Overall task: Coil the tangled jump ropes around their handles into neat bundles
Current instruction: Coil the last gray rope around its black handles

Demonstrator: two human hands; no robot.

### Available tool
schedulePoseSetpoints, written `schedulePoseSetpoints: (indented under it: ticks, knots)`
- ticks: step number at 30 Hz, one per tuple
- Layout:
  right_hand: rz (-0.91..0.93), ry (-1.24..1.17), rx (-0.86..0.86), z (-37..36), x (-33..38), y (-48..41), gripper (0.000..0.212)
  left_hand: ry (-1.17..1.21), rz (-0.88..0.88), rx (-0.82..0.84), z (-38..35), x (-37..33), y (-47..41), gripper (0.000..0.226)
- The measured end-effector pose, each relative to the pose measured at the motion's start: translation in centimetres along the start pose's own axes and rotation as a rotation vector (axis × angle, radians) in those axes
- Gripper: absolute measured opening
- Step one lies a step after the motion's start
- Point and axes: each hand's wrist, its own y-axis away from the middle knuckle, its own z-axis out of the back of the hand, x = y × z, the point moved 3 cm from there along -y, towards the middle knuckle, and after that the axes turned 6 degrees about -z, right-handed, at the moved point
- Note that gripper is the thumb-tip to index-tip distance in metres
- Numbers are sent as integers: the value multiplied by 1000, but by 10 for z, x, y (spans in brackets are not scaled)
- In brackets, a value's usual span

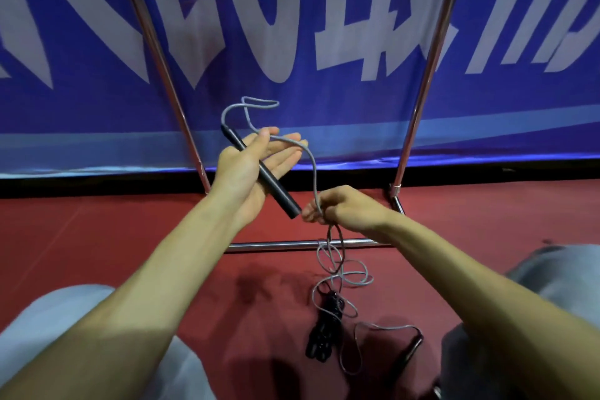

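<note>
A black jump-rope handle (274,180) lies slantwise across the palm of my left hand (251,169), whose fingers are stretched out; the thumb lies over the handle. A grey rope (311,159) leaves the handle's far end, loops above it and crosses my left fingertips. It then drops to my right hand (337,206), which grips it in curled fingers. Below that hand the rope hangs in tangled loops (341,273) down to the red floor. The other black handle (412,351) lies on the floor at the right. A black coiled bundle (324,331) lies under the loops.
A chrome stand (292,244) with slanted poles holds a blue banner (292,42) right behind my hands; its base bar lies on the red floor (130,230). My knees in grey trousers (552,286) frame the lower left and right.
</note>
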Motion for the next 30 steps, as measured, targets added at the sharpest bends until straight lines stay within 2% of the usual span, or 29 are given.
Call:
schedulePoseSetpoints:
  ticks: [2,5,8,11,14,20,25,30]
  knots:
    - [31,171,-57,0,-1,-4,38,72,16,-30,4,-5,0,19]
    - [86,438,-153,4,-6,-9,20,213,33,-64,8,-10,-1,19]
    - [73,371,-145,3,-9,-6,6,258,22,-84,12,-13,-3,17]
    - [87,251,-175,6,-4,-3,6,245,14,-96,14,-9,-3,19]
    - [101,89,-189,13,6,3,7,92,-6,-80,13,0,-4,27]
    - [161,-59,-270,33,25,15,10,-458,16,52,7,35,1,28]
    - [190,29,-261,37,30,24,12,-491,80,149,-2,47,9,25]
    - [151,42,-208,35,26,28,21,-557,1,94,-5,46,9,27]
